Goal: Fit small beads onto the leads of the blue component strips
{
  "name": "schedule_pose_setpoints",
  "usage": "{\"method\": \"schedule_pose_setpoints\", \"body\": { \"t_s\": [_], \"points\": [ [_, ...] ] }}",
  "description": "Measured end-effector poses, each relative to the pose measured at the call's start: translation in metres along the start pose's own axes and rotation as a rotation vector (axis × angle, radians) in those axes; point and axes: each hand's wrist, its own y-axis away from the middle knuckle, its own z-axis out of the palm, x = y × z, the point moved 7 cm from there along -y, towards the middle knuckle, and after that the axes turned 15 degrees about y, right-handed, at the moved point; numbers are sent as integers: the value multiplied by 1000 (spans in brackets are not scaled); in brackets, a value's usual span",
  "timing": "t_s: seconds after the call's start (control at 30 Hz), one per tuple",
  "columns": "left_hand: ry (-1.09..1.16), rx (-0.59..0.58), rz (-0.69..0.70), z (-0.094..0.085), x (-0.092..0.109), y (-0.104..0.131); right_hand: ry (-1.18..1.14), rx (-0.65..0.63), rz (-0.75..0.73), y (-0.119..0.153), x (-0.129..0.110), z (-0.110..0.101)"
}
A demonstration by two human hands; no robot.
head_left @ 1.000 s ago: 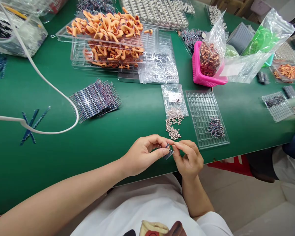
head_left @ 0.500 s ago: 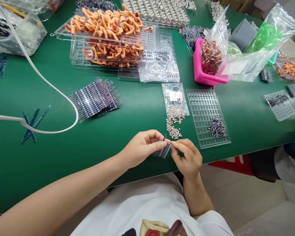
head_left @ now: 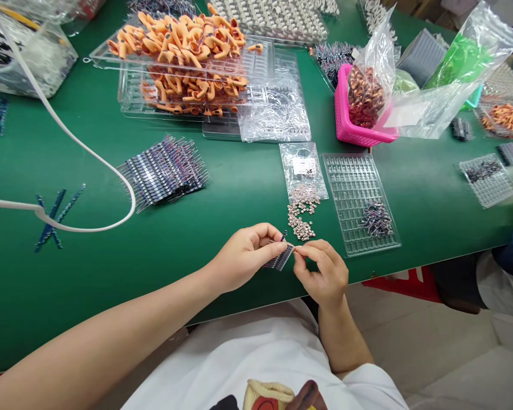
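Between thumb and fingers, my left hand grips a small strip of dark parts with thin pins, near the table's front edge. My right hand is closed in a pinch at the strip's right end; whatever tiny piece sits in its fingertips is too small to name. Just beyond the hands lies a loose pile of small pale round pieces, spilling from a clear labelled bag. To the right, a clear ribbed tray bears a heap of small dark parts with thin leads.
Stacked clear trays carry orange curved pieces at the back. A bundle of pinned strips lies left, near a white cable and crossed blue strips. A pink basket with copper-coloured pieces stands back right.
The whole view has shifted very slightly. Both hands keep their hold at the strip, the right fingertips still pinched at its right end.
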Motion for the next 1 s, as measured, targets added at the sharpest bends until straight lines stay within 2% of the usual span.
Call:
{"method": "schedule_pose_setpoints", "body": {
  "t_s": [0.23,0.5,0.9,1.0],
  "points": [
    [24,-25,10,3,1,2,-40,11,59,1,3,-2],
    [4,-12,66,4,4,3,-38,-1,47,1,3,-1],
    [-42,6,80,4,5,5,-88,-26,81,0,4,1],
    [-31,19,76,4,3,3,-144,-48,157,0,6,1]
  ]
}}
